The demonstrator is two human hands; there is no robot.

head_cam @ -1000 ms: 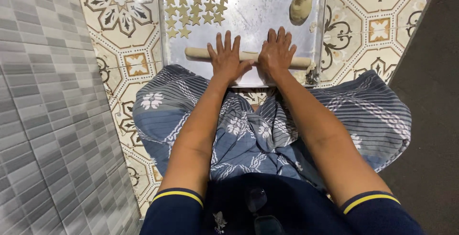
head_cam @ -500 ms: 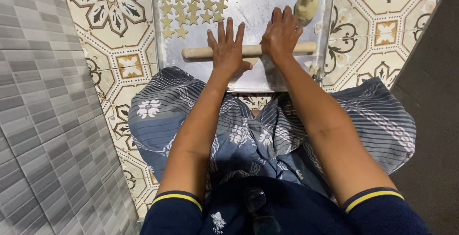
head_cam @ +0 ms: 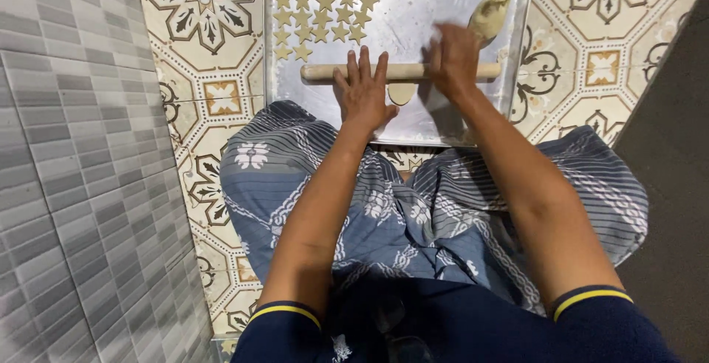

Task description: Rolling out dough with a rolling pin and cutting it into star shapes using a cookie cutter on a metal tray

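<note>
Left hand [head_cam: 364,93]: flat, fingers spread, palm down on the pin left of centre; grip apart, pressing rather than clasping.
Right hand [head_cam: 456,56]: blurred, laid over the pin right of centre; fingers look flat, but whether they curl round it cannot be told.
Pin [head_cam: 402,72]: pale wooden roller, lying level across the upper middle of the frame, on the tray and under both hands; its ends stick out past each hand.
Dough [head_cam: 401,93]: small flat pale piece, just below the pin between the two hands, partly hidden by the left hand.
Tray [head_cam: 413,8]: metal sheet with a raised rim, on the floor, upper centre of the frame, its near edge touching the knees.
Stars [head_cam: 321,5]: rows of small star-shaped dough cut-outs, upper left part of the tray, well apart from the hands.
Lump [head_cam: 490,14]: rounded pale dough mass, upper right of the tray, just beyond the right hand.
Floor [head_cam: 199,90]: patterned tiles, cream with dark ornament, on both sides of the tray.
Wall [head_cam: 66,186]: grey tiles, left of the frame.
Cloth [head_cam: 413,215]: blue-grey striped and flowered wrap over the crossed legs, centre of the frame.
Sleeves [head_cam: 284,330]: dark blue with yellow trim, lower edge.
</note>
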